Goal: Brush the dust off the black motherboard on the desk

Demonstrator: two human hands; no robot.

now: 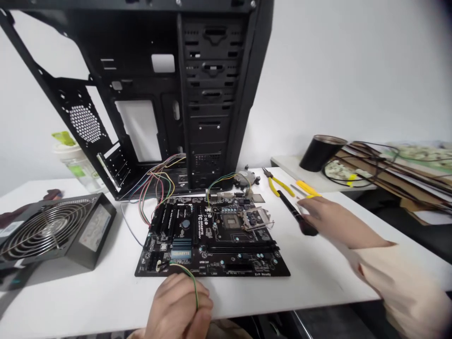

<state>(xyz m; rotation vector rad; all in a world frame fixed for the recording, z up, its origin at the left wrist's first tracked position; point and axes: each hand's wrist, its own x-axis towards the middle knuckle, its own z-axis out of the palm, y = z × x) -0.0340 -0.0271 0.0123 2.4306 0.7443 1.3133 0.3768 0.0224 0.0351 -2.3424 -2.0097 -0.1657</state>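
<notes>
Left hand (178,303) curled on green wire (188,270), right hand (316,212) outstretched (palm down)

left hand (181,303) low at the near edge, knuckles up, fingers curled in, thumb pressed against them, right arm (406,278) slanting in from the near right, right hand (321,214) outstretched leftward, fingers blurred

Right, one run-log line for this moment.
left hand: holding green-and-white cable | right hand: beside long black tool, contact unclear | black rectangular motherboard: on white table
</notes>
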